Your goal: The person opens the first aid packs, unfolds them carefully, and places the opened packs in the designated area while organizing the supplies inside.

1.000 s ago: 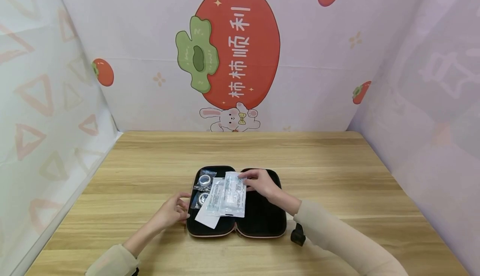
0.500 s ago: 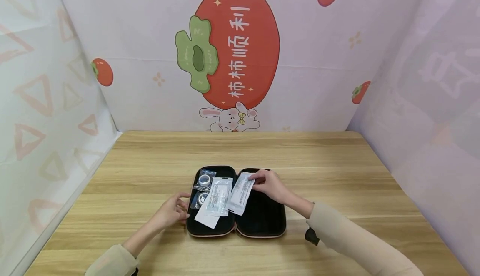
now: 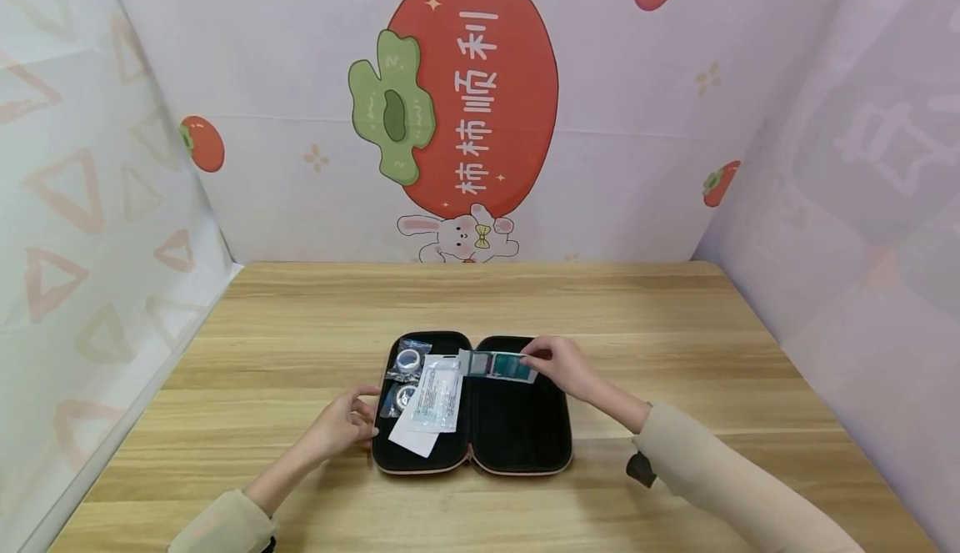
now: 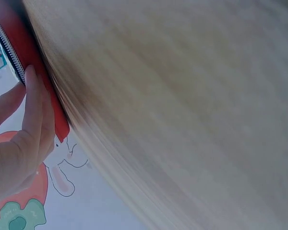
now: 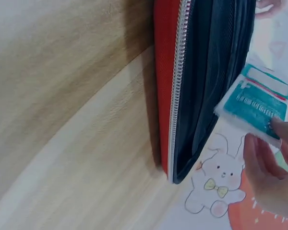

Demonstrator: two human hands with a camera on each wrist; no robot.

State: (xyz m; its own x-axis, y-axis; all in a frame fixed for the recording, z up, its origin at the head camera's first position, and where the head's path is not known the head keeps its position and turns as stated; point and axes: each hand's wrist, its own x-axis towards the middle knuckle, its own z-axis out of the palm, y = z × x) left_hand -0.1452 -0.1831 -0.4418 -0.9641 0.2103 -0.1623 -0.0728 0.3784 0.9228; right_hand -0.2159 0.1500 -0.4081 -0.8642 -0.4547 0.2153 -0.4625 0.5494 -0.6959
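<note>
My right hand (image 3: pixel 558 361) pinches one end of a flat teal-and-white packet (image 5: pixel 254 103), its printed teal face showing. In the head view that packet (image 3: pixel 498 365) lies crosswise over the far part of the opened zip case (image 3: pixel 521 428), spanning its hinge. Fingers of my left hand (image 3: pixel 347 424) rest against the case's left side; the left wrist view shows them along the red outer wall (image 4: pixel 53 105) by the zipper. In the left half lie a pale printed packet (image 3: pixel 437 394), a white packet (image 3: pixel 412 436) partly beneath it, and two bagged white rolls (image 3: pixel 408 360).
The case sits on a wood-grain table (image 3: pixel 300 319). A printed backdrop (image 3: pixel 622 161) stands behind it, with pale side panels (image 3: pixel 840 203) at both sides. A dark band (image 3: pixel 641 470) shows below my right sleeve.
My right hand has moved right, drawing the packet off the other pale one, over the case's right half. The packet has turned sideways, teal face up. My left hand stays put.
</note>
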